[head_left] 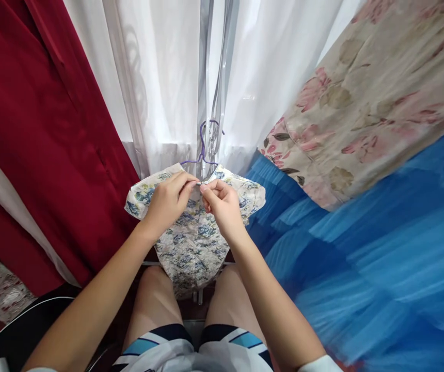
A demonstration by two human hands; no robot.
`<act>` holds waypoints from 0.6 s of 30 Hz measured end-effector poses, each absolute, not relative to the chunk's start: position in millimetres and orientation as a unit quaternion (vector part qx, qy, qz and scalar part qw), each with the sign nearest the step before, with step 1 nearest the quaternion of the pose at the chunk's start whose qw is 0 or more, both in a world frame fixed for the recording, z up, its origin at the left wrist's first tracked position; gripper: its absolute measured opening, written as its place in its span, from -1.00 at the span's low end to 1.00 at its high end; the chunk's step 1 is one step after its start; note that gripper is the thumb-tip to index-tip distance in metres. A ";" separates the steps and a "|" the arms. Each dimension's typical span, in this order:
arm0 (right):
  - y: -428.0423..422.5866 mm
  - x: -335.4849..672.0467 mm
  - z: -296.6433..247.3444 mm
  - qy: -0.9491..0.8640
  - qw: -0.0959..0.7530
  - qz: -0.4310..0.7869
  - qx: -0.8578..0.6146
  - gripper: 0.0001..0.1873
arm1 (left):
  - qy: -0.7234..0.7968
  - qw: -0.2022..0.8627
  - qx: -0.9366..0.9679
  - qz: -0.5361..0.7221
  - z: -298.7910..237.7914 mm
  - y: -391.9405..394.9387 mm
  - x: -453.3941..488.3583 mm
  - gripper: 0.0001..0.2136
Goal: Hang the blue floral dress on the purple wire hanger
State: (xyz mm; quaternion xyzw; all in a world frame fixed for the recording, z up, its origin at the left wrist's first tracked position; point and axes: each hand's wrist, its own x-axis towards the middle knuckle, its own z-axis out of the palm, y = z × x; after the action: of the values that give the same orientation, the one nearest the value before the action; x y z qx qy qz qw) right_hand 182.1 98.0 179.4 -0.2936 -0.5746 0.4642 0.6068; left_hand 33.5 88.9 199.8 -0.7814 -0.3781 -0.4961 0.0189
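Note:
A white dress with blue and green flowers [194, 248] hangs in front of me on a purple hanger [202, 144], its lower part between my knees. At the middle of its neckline, my left hand [170, 199] pinches the edge between thumb and fingers. Close beside it, my right hand [222, 201] pinches the same edge, its other fingers curled in. The fingertips of both hands nearly meet over a small fastening too tiny to make out. The short sleeves spread out to either side.
White curtains [160, 62] and grey ribbons [206, 57] hang behind the hanger. Dark red cloth [51, 129] hangs on the left. To the right are a beige floral cloth [377, 108] and a blue gauzy cloth [361, 258]. A black rounded object [32, 325] stands at lower left.

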 end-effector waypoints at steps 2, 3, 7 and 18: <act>104.6 180.9 172.2 -0.579 0.612 0.456 -0.287 -0.67 | -0.372 0.066 -0.793 -0.479 206.7 96.8 36.1 -0.83; 108.0 180.3 167.7 -0.578 0.616 0.453 -0.285 -0.65 | -0.368 0.078 -0.795 -0.475 207.3 99.3 36.9 -0.83; 113.5 181.7 159.0 -0.553 0.640 0.444 -0.295 -0.61 | -0.361 0.073 -0.811 -0.453 209.4 102.5 34.8 -0.84; 107.5 175.2 174.0 -0.587 0.645 0.390 -0.297 -0.70 | -0.342 0.109 -0.750 -0.556 230.4 102.6 27.7 -0.81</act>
State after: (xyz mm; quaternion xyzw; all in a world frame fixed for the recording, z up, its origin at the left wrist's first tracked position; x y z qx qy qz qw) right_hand 175.2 107.5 174.0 -0.2971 -0.5866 0.3898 0.6448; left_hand 27.7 102.6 230.4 -0.7496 -0.3418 -0.5562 0.1090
